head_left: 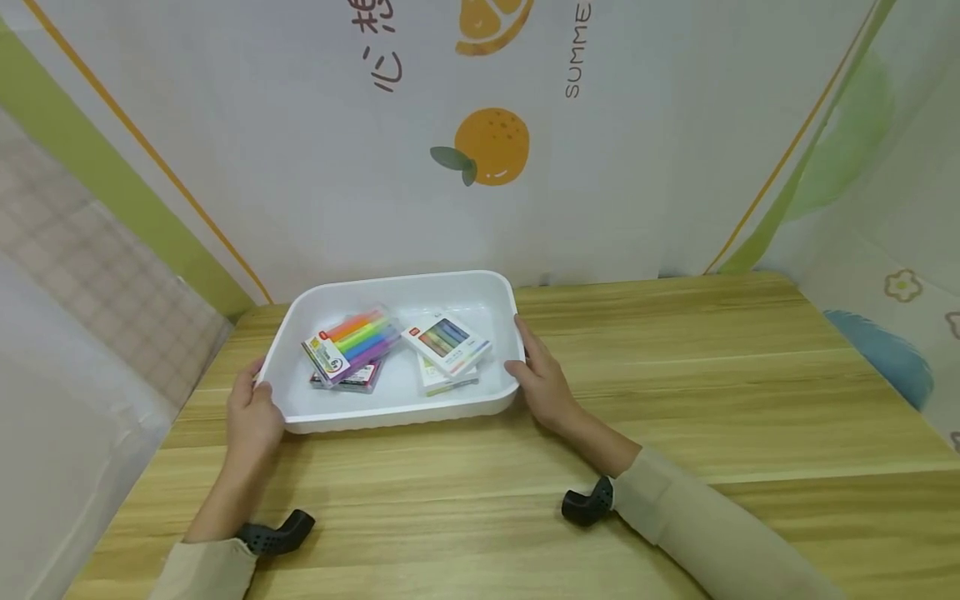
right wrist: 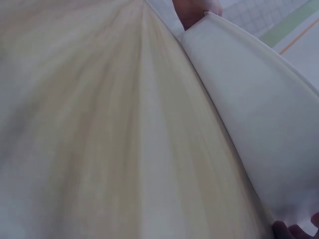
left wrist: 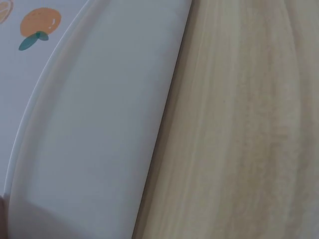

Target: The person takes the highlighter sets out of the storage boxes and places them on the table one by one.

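A white plastic tray [head_left: 412, 407] sits near the far edge of the wooden table, gripped at both short ends. My left hand [head_left: 255, 417] holds its left end, thumb over the rim. At the right end, my right hand [head_left: 547, 385] has its thumb inside the rim and the fingers outside. In the tray, a clear pack of coloured highlighters [head_left: 360, 337] overlaps a smaller dark-edged pack [head_left: 362, 378]. Beside them, a white box with a window of coloured sticks [head_left: 447, 342] lies on another pale box [head_left: 442, 380]. Both wrist views show mainly the tray's outer wall [left wrist: 109, 119].
The wooden table [head_left: 720, 375] extends to the right and in front of the tray. Behind it hangs a white cloth [head_left: 337, 183] with orange prints. A pale patterned cloth borders each side. Each wrist carries a black camera mount [head_left: 277, 533].
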